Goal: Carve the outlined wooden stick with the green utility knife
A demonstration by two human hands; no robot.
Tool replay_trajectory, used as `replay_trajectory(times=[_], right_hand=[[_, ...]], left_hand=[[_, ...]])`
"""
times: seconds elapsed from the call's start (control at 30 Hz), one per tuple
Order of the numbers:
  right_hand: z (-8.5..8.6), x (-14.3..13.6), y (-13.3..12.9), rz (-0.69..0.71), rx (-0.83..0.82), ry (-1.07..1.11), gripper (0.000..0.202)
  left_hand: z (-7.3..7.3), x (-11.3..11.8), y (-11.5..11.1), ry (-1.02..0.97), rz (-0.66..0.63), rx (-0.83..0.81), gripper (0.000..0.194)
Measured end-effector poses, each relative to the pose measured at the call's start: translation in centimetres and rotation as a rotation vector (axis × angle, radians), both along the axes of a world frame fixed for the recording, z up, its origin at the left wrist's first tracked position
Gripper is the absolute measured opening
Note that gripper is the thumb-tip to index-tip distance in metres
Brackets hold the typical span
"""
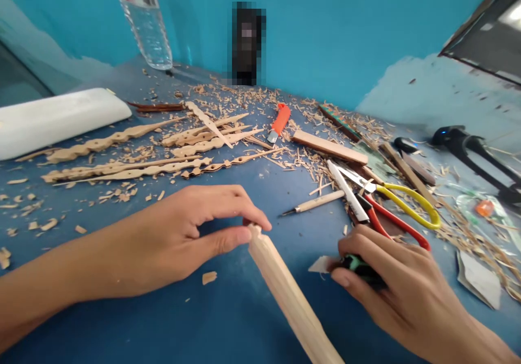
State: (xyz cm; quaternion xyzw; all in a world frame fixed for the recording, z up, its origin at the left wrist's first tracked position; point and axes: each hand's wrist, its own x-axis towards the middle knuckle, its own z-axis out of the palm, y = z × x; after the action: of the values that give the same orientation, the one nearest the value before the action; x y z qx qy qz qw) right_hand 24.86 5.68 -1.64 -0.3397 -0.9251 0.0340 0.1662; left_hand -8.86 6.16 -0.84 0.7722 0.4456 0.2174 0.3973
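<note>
The wooden strip (288,288) slants from the left hand (199,228) down towards the near edge of the view, above the blue bench (142,331). The left hand pinches its small, rough-cut tip between thumb and fingers; whether the strip's lower end is supported cannot be seen. Just right of the strip and apart from it, the right hand (401,282) is wrapped round a knife (354,263) with a dark and green handle, its blade pointing towards the strip.

The strip should be light and fairly stiff, with dry, bare wood giving decent grip. The tip looks the weakest part, where the wood narrows beneath the little knob, so bending there could snap it. The thick, straight shaft looks the better hold, with fingers clear of the blade.

Beyond the strip, to its left, lie slender carved sticks (106,142) among wood shavings (122,193). Farther beyond it is an orange cutter (281,119); to its right are a pointed tool (319,201) and yellow-handled scissors (381,188).
</note>
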Motion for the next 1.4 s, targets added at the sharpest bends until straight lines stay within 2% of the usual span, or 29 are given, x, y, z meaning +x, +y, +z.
replay_trajectory(times=[0.13, 0.2, 0.27, 0.47, 0.53, 0.63, 0.77, 0.83, 0.97, 1.1, 1.2, 1.27, 1.4], right_hand=[[0.2, 0.1, -0.3, 0.042, 0.002, -0.003, 0.022], [0.0, 0.2, -0.4, 0.034, 0.005, 0.004, 0.020], [-0.3, 0.4, -0.4, 0.001, 0.009, 0.024, 0.017], [-0.5, 0.3, -0.4, -0.050, -0.076, 0.040, 0.008], [-0.4, 0.1, -0.3, -0.061, -0.065, 0.034, 0.008], [-0.4, 0.0, -0.3, -0.051, -0.049, 0.029, 0.007], [-0.4, 0.0, -0.4, -0.047, -0.052, 0.031, 0.007], [-0.4, 0.0, -0.5, -0.048, -0.054, 0.024, 0.006], [-0.5, 0.0, -0.8, -0.058, -0.058, 0.018, 0.004], [-0.1, 0.3, -0.9, -0.093, -0.010, 0.043, 0.008], [0.8, 0.5, -0.5, -0.159, 0.000, 0.111, 0.015], [1.5, 0.7, -0.2, -0.215, -0.022, 0.233, 0.017], [2.1, 0.9, 0.4, -0.261, -0.078, 0.546, 0.020]], left_hand=[[0.6, 1.0, -1.2, -0.069, 0.132, -0.217, 0.021], [0.7, 1.5, -1.4, -0.110, 0.183, -0.333, 0.027], [0.6, 1.8, -1.3, -0.184, 0.202, -0.394, 0.024], [-0.4, 2.2, -1.1, -0.623, 0.112, -0.462, 0.017], [-0.8, 2.4, -1.4, -0.662, 0.147, -0.498, 0.016], [-1.3, 3.0, -1.8, -0.707, 0.192, -0.523, 0.033], [-1.6, 4.2, -2.4, -0.758, 0.249, -0.592, 0.032], [-1.5, 4.6, -2.8, -0.790, 0.226, -0.621, 0.030], [-1.1, 5.2, -3.4, -0.956, 0.101, -0.697, 0.026], [-0.1, 5.5, -3.2, -1.020, 0.113, -0.673, 0.033], [0.5, 6.0, -3.0, -1.033, 0.187, -0.661, 0.032], [0.6, 6.7, -3.2, -1.026, 0.201, -0.662, 0.026], [0.5, 8.6, -3.8, -1.127, 0.085, -0.643, 0.027]])
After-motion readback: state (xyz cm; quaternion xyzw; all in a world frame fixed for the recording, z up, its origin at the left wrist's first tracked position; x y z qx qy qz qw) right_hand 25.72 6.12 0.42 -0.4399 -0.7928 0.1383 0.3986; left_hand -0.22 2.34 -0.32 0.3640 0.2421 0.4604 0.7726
